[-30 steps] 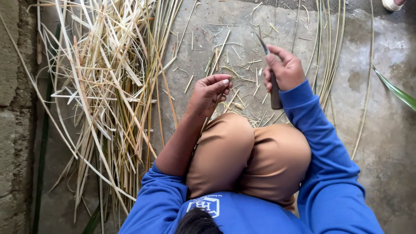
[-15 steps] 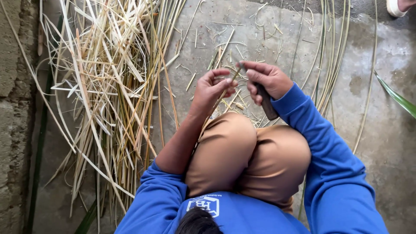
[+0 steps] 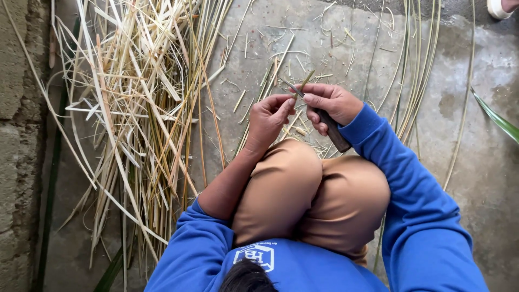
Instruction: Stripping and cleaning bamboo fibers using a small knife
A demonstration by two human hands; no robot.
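Observation:
I squat over a concrete floor, knees in tan trousers, arms in blue sleeves. My right hand (image 3: 331, 104) grips a knife with a dark handle (image 3: 335, 135); its thin blade points left toward my other hand. My left hand (image 3: 269, 114) pinches a short greenish cane strip (image 3: 306, 81) that sticks up between the two hands. The blade meets the strip right at my left fingertips. Both hands hover just beyond my knees.
A large heap of pale split cane strips (image 3: 135, 108) lies to the left beside a rough block wall (image 3: 16, 135). Long thin green strips (image 3: 416, 70) run along the floor on the right. Shavings (image 3: 281, 48) litter the concrete. A shoe (image 3: 500, 8) shows at the top right corner.
My right hand has come down and left with the knife to meet my left hand. The blade, raised a second ago, now rests against the strip that my left fingers pinch.

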